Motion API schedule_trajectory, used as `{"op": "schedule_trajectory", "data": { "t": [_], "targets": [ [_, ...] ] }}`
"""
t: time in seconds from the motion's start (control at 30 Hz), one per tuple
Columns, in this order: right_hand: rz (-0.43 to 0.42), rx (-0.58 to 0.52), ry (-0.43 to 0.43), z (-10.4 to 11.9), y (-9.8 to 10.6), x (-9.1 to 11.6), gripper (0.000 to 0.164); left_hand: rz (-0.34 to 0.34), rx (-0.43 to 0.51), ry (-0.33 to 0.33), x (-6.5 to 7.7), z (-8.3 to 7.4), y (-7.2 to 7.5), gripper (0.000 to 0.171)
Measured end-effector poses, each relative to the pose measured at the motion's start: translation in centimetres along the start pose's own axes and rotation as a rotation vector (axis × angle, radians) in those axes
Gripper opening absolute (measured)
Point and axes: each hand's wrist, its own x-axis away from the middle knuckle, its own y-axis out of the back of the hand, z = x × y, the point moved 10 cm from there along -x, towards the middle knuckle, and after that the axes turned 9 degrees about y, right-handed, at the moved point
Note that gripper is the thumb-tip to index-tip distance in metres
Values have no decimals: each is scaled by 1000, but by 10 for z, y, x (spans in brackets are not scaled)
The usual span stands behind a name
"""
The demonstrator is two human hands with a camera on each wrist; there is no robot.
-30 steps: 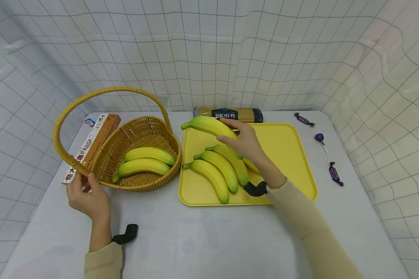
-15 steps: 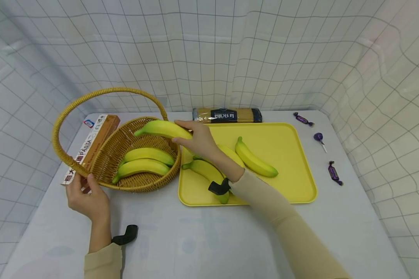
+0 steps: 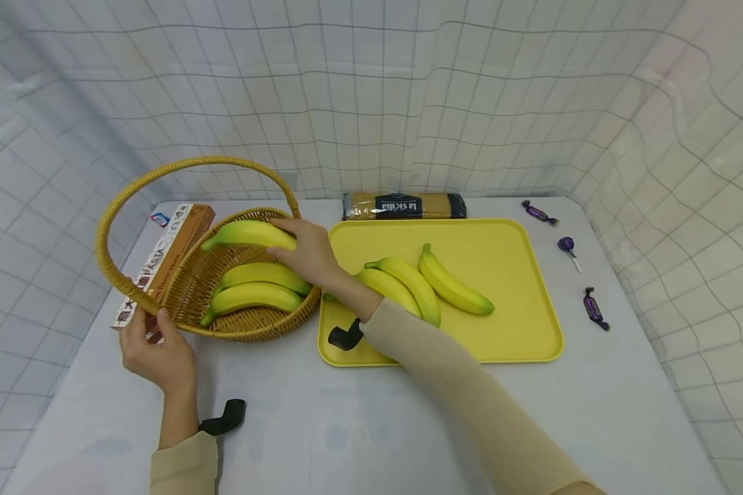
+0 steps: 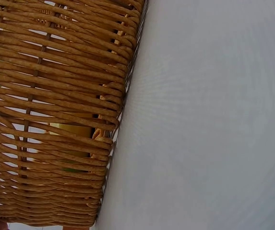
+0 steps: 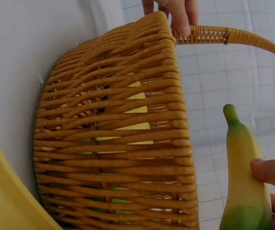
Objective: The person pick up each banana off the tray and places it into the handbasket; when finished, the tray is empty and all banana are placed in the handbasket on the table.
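1) White cloth with dark grid lines behind and to both sides, with a pale surface below
2) On the left of the surface, a wicker basket with a pair of bananas side by side inside
3) Over the opening, a tall handle, spanning it from near left to far right
4) Pinched between thumb and fingers of the right hand, a green-tipped banana, above rim level over the far part of the basket, stem pointing left
5) At the near foot of the handle, the left hand, gripping with thumb and fingers close together
6) Just beside the basket, a yellow tray with three loose bananas in plain sight; part of the near left corner blocked by the beige sleeve
7) Close against the basket's left side, a pasta box, partly covered by the handle
8) Behind the tray, a "la sicilia" packet lying lengthwise
9) Right of the tray, two purple-wrapped candies with a lollipop between
10) From the left wrist, mostly woven wall, with bits of yellow through the gaps
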Motion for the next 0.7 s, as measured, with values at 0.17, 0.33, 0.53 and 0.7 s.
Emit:
{"op": "schedule_trajectory", "data": {
  "t": [0.17, 0.33, 0.53, 0.7],
  "targets": [
    [-5, 16, 3, -4, -16, -7, 52, 11, 5, -24, 0, 0, -1, 28],
    [12, 56, -33, -8, -27, -12, 50, 6, 4, -27, -1, -1, -1, 28],
    [45, 93, -95, -16, -39, -16, 50, 2, -2, -22, 0, -1, 0, 28],
    [67, 114, -133, -26, -48, -20, 50, -6, -22, -18, -1, 3, 0, 28]
  ]
}}
